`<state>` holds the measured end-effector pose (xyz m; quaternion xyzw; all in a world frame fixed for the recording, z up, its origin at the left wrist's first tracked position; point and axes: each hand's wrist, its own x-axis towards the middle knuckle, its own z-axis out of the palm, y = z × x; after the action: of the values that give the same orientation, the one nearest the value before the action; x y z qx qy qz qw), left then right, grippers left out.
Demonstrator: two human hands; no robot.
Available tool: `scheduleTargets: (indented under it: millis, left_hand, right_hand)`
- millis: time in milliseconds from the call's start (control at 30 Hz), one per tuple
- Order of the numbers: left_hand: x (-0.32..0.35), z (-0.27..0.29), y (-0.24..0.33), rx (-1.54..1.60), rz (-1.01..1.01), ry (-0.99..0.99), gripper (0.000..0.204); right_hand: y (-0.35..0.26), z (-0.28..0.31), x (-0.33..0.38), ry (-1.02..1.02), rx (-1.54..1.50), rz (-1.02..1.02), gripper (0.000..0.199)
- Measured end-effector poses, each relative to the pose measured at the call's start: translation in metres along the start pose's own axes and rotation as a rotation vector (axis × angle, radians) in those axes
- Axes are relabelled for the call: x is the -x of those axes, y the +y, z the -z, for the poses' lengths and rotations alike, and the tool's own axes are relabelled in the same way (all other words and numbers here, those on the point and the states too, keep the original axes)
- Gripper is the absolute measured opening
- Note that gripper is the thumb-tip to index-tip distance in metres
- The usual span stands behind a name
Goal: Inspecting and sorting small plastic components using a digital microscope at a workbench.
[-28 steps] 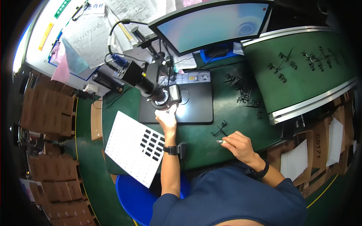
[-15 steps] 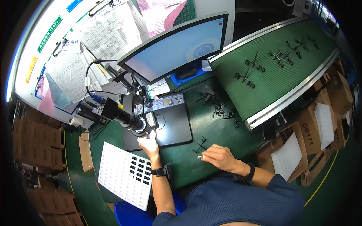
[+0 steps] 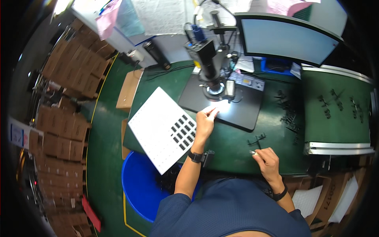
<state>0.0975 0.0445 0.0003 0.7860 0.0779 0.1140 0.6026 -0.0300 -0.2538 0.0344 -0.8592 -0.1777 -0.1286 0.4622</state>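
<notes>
My left hand (image 3: pixel 206 120) is closed in a pinch just below the lit lens of the microscope (image 3: pixel 211 75), at the front edge of its black base (image 3: pixel 241 112). Whatever sits between those fingertips is too small to make out. Farther right, my right hand (image 3: pixel 269 161) is closed around a small pale tool with a metal tip (image 3: pixel 253 153). Beyond that tip a branched black plastic piece (image 3: pixel 257 140) lies on the green table (image 3: pixel 229 146). Left of my left forearm, a white tray (image 3: pixel 152 118) carries several small black parts in rows.
More black branched pieces (image 3: pixel 289 116) lie in a heap, and others ride on the green conveyor (image 3: pixel 335 130) at the right. A monitor (image 3: pixel 290 39) stands behind. A blue bin (image 3: pixel 136 189) sits under the tray's near corner. Cardboard boxes (image 3: pixel 65 130) are stacked at the left.
The view has swung left, showing more floor and the blue bin. My left hand has drawn back slightly from the microscope lens, still pinched. My right hand keeps the tool near the branched piece.
</notes>
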Motion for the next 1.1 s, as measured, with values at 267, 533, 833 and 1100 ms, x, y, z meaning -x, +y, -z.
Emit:
scheduleTargets:
  millis: [267,533,833,1100]
  left_hand:
    - [0.075,0.126,-0.029,-0.378,0.061,0.515,0.016]
    - [0.076,0.173,-0.059,-0.740,0.000,0.449,0.012]
    - [0.097,0.180,-0.050,-1.073,-0.108,0.172,0.030]
    - [0.096,0.088,0.006,0.035,0.064,0.181,0.026]
  right_hand:
    - [0.006,-0.001,-0.002,-0.047,0.003,0.022,0.017]
    - [0.004,-0.006,-0.009,-0.054,0.008,0.055,0.018]
    - [0.013,-0.004,-0.004,0.041,0.318,-0.131,0.034]
    - [0.031,-0.022,-0.001,-0.050,0.356,-0.104,0.015]
